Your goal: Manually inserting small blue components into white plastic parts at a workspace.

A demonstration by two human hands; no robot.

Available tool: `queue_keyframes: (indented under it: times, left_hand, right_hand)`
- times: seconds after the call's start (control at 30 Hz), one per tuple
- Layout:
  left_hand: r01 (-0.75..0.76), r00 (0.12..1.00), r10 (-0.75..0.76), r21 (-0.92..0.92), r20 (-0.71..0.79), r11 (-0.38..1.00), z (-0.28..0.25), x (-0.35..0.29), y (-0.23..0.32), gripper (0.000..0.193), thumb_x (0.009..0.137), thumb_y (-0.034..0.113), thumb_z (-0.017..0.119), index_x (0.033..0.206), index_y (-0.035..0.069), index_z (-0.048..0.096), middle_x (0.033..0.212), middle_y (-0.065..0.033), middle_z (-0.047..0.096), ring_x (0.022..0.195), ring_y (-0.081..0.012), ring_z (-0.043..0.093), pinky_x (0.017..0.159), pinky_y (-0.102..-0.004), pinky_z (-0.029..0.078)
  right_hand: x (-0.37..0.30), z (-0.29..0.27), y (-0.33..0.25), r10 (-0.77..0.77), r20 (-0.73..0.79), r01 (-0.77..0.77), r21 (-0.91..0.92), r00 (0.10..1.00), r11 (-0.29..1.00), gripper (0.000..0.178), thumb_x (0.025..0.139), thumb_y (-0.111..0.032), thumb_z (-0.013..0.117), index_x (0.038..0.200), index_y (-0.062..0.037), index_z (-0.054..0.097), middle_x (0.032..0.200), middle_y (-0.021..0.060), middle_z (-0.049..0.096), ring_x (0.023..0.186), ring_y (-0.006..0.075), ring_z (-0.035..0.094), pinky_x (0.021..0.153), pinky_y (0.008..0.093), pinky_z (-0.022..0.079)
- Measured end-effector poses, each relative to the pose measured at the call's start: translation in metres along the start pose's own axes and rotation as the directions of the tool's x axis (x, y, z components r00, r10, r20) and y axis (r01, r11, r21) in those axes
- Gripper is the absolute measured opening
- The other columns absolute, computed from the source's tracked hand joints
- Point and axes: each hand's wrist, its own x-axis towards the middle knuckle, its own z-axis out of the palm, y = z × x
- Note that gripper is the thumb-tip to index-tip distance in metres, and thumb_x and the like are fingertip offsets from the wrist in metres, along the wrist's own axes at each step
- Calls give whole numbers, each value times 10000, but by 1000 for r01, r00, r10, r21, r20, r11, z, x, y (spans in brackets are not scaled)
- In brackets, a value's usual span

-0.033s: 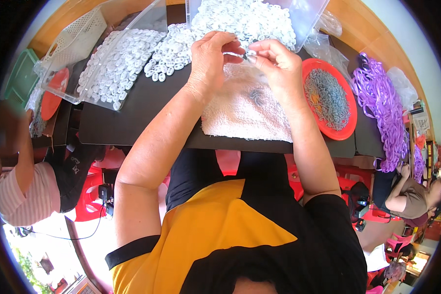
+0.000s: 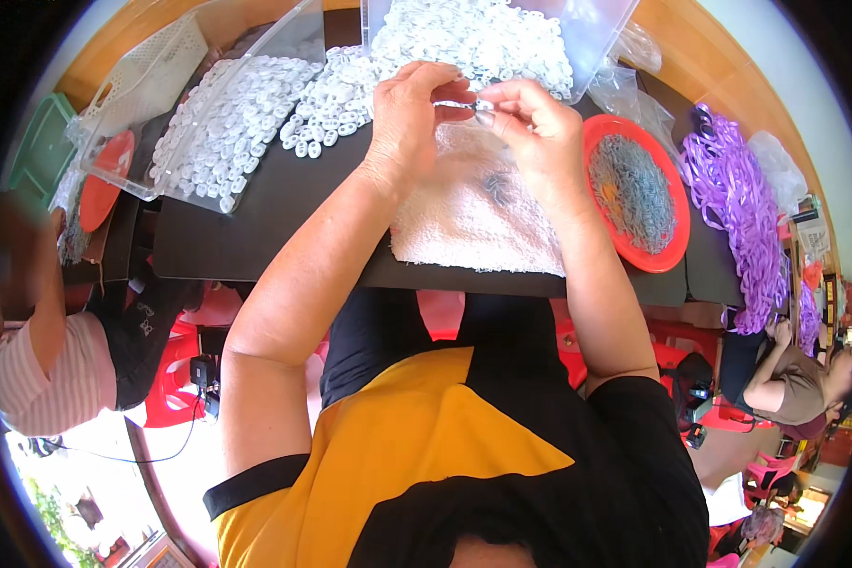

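Both hands are raised over the far end of a pale pink towel [image 2: 473, 232] on the dark table. My right hand [image 2: 544, 133] pinches a small white oval piece [image 2: 484, 105] between thumb and fingertips. Close by on its left, my left hand [image 2: 409, 114] is closed with curled fingers; what its fingertips hold, if anything, is too small to make out. A few small grey slim pieces [image 2: 497, 187] lie on the towel below the hands. Behind them, a clear bin holds a heap of white oval pieces [image 2: 473, 43], and more are spilled [image 2: 327, 118] on the left.
A red plate [image 2: 683, 204] of small grey pieces stands at right, beside a pile of purple straps [image 2: 729, 204] and clear plastic bags [image 2: 634, 99]. At left is another clear bin [image 2: 147, 189] of white pieces. Other people sit at far left and far right.
Both hands have shifted only very slightly. The right hand still pinches the white oval piece.
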Motion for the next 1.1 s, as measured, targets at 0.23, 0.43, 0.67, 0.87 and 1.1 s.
queue_keyframes:
  times: [0.23,0.43,0.67,0.87,1.1]
  left_hand:
    - [330,942,-317,-142,111,933,6,-8,2,333,921,223,468,1080,-46,584,1079,-178,633,966,-276,586,860,-375,456]
    - [400,908,-338,-273,247,875,-1,0,-3,402,931,239,419,1121,-92,544,1151,-191,606,1064,-312,567,971,-403,420]
    - [388,917,-332,-292,222,875,5,-3,0,395,936,238,407,1120,-84,541,1151,-189,606,1076,-308,560,982,-400,409]
    - [382,919,-345,-213,189,899,2,-5,-1,385,946,235,396,1122,-76,538,1161,-178,605,1080,-290,564,945,-376,430]
    - [354,929,-327,-163,170,921,5,-6,-1,356,951,242,409,1076,-64,544,1143,-172,604,1048,-291,579,914,-394,457]
  right_hand:
    - [-8,11,-9,-236,113,253,-177,965,951,181,800,91,619,949,-10,637,874,69,666,792,138,658,694,264,531]
    - [-9,17,-10,-286,140,308,-174,948,935,137,809,71,623,922,-6,632,851,61,654,759,143,649,673,269,516]
    - [-8,17,-7,-152,129,169,-130,980,977,113,821,13,663,928,3,629,831,61,662,787,121,648,691,243,508]
    - [-12,20,-21,62,72,-55,-87,996,995,104,826,5,641,930,-4,641,806,63,679,763,113,644,684,249,507]
    - [-13,15,-16,123,100,-104,-179,987,978,69,829,-13,635,897,-15,634,796,73,688,727,106,633,668,249,503]
